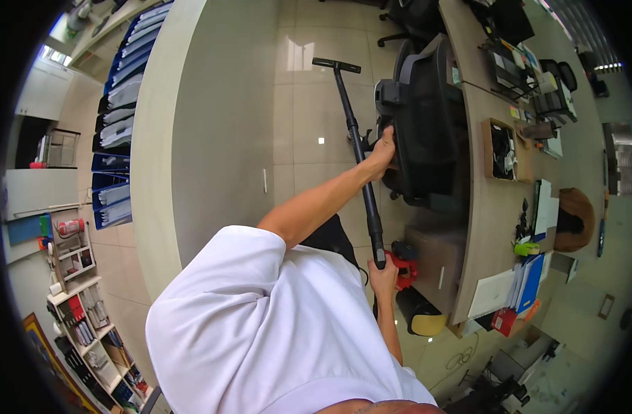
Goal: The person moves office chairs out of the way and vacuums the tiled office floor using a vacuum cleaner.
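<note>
My right hand (383, 277) is closed around the handle end of a black vacuum cleaner wand (358, 148). The wand slants up and away from me, and its wide floor head (337, 65) rests on the tiles. With my arm stretched across the wand, my left hand (381, 153) grips the side of a black mesh office chair (430, 124); part of its fingers is hidden. Just behind my right hand is a red and black object (402, 269), partly covered, perhaps the vacuum's body.
A long desk (478, 228) runs along the right, bearing an open cardboard box (499, 148), papers and folders (528, 283). A grey cabinet (223, 124) walls the left side. A yellow-topped black bin (423, 321) stands by a drawer unit (433, 259). Another chair (416, 17) is farther ahead.
</note>
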